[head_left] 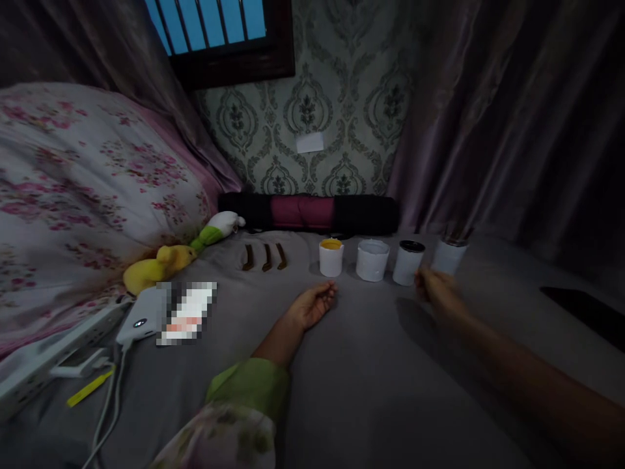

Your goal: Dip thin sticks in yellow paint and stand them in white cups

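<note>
My left hand (317, 305) rests on the grey sheet, palm turned up and fingers loosely curled with nothing in them. Just beyond it stands a white cup (331, 260) with a yellow inside. To the right come a wider white cup (372, 264) and a white cup with a dark rim (408, 266). My right hand (439, 290), blurred, hovers by that dark-rimmed cup with its fingers closed; whatever they hold cannot be made out. Partly behind this hand is a white cup holding thin sticks (450, 257).
Three small brown curved pieces (266, 258) lie left of the cups. A black and maroon roll (303, 213) lies along the wall. At left are a yellow plush toy (159, 267), a power bank (144, 316), a power strip (58, 358) and cables. A dark flat object (586, 316) lies far right.
</note>
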Tool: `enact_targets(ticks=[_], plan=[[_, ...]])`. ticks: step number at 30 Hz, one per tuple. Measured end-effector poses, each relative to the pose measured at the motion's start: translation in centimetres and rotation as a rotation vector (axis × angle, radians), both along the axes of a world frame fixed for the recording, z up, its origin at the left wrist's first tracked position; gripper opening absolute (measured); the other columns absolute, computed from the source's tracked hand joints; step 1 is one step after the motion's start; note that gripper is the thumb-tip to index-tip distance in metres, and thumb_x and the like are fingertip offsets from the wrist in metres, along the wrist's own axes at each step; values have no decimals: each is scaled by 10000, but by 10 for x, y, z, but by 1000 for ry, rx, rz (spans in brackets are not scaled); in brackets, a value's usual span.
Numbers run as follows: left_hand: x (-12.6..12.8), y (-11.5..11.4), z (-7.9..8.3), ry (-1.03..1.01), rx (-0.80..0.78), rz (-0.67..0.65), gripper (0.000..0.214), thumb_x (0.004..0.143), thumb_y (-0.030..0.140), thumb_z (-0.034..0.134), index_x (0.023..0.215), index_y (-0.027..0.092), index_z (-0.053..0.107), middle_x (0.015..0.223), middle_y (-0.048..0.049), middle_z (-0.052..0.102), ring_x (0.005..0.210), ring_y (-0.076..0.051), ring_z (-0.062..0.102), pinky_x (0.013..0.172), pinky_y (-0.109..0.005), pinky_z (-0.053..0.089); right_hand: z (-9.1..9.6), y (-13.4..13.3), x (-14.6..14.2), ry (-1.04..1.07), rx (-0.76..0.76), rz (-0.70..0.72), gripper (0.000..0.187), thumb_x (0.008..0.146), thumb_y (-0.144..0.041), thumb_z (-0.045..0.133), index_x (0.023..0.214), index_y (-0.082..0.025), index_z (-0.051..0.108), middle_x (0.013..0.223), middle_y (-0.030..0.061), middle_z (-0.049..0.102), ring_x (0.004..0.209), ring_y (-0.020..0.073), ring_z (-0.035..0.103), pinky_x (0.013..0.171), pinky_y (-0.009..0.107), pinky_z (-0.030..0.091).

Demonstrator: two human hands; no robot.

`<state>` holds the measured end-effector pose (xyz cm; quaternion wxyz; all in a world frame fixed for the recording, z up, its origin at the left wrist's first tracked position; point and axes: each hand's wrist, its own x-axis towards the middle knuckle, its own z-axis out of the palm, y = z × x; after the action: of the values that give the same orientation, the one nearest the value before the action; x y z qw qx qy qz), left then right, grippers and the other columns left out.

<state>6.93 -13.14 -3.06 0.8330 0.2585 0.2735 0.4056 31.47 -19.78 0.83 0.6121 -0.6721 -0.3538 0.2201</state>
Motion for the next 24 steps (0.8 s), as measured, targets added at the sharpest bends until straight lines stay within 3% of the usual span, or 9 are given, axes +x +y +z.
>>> enact_targets(ticks=[5, 9, 15, 24], plan=[[-1, -2, 2, 16, 5, -1, 157, 767, -11, 450, 814, 55, 584, 705, -65, 584, 559, -55, 529, 507, -142, 436, -28, 9, -17, 76, -35, 157, 254, 678, -427, 471, 636, -181, 519, 487, -30, 446, 385, 82, 378, 340, 196, 279], [-1, -1, 1, 17, 4, 6, 182, 748, -32, 439, 830, 46, 582, 719, -72, 589, 562, -57, 527, 505, -140, 439, -34, 17, -32, 74, -53, 217, 269, 698, -437, 454, 642, -182, 519, 495, -33, 453, 393, 83, 379, 351, 199, 285], [-1, -2, 1, 34, -12, 16, 197, 742, -37, 435, 845, 50, 580, 728, -74, 594, 564, -60, 533, 495, -135, 446, -37, 27, -47, 8, -68, 256, 293, 741, -426, 405, 635, -177, 518, 498, -26, 453, 386, 84, 385, 346, 195, 275], [-1, -1, 0, 46, 1, 19, 162, 757, -22, 458, 832, 40, 588, 733, -80, 601, 584, -68, 553, 538, -150, 481, -59, 33, -45, -230, -35, 212, 395, 776, -473, 351, 647, -166, 565, 499, -5, 514, 444, 111, 454, 418, 201, 315]])
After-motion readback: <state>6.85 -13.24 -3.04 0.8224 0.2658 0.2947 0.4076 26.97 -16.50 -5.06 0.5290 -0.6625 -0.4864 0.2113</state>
